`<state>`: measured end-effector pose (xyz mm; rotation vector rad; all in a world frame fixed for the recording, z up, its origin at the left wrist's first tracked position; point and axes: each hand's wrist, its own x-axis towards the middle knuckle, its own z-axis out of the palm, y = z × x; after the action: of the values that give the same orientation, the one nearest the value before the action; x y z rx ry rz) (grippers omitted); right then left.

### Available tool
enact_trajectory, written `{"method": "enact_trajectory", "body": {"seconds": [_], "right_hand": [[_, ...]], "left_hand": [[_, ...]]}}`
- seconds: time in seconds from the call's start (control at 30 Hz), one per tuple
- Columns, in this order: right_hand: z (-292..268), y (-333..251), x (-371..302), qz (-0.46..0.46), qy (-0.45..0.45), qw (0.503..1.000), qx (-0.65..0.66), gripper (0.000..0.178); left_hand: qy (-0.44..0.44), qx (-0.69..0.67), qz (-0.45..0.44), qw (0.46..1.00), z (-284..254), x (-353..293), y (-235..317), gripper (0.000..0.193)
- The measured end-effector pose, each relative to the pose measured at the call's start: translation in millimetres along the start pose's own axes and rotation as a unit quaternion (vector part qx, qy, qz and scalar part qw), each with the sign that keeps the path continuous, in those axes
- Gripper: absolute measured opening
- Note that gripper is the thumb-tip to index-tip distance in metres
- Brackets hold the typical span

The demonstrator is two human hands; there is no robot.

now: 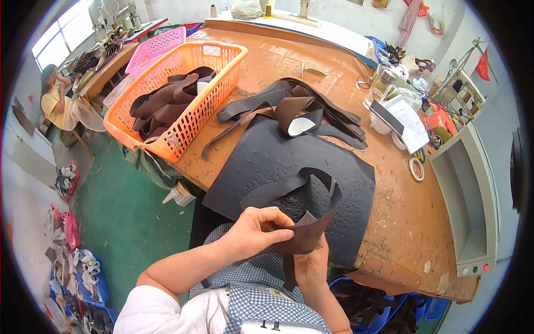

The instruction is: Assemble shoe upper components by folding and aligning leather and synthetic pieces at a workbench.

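Left hand (253,228) pinches dark leather piece (305,234) from above; right hand (311,264) grips same piece from below, at near edge of desk (406,222), over black mat (261,161). Orange basket (183,89) far left.

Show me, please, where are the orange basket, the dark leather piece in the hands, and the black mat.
orange basket (192,119): head view, front lattice wall.
dark leather piece (305,234): head view, folded part between both hands.
black mat (253,161): head view, bare upper-left area.

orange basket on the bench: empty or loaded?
Loaded, partly. The orange basket holds a heap of dark brown leather pieces that lies below its rim; bare mesh wall shows above them.
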<state>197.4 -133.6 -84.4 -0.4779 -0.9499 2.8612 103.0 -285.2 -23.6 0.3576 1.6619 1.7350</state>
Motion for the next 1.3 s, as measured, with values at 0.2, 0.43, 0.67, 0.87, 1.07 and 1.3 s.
{"method": "enact_trajectory", "body": {"seconds": [0.2, 0.43, 0.67, 0.87, 1.07, 1.3], "right_hand": [[-8.4, 6.0, 9.2, -0.182, 0.054, 0.978, -0.09, 0.036], [3.6, -6.7, 8.4, -0.164, 0.008, 0.985, -0.06, 0.037], [-11.6, -25.1, 9.0, -0.02, -0.131, 0.989, 0.071, 0.046], [-11.8, -29.1, 12.9, -0.071, -0.219, 0.973, -0.018, 0.044], [-12.4, -37.3, 1.9, -0.053, -0.146, 0.987, 0.034, 0.027], [-20.7, -11.6, 7.5, 0.074, -0.073, 0.969, 0.226, 0.025]], "left_hand": [[0.079, 0.296, 0.244, 0.92, 1.6, -3.2, 1.0, 0.017], [0.047, 0.279, 0.211, 0.936, -2.6, -7.1, -0.7, 0.017], [-0.036, 0.178, 0.171, 0.968, -15.8, -9.4, 3.4, 0.015], [-0.075, 0.088, 0.085, 0.99, -9.4, -15.8, 7.8, 0.014], [-0.065, 0.025, 0.049, 0.996, -11.7, -11.8, 3.4, 0.014], [-0.124, -0.116, -0.017, 0.985, -11.7, -8.9, 1.1, 0.016]]}}
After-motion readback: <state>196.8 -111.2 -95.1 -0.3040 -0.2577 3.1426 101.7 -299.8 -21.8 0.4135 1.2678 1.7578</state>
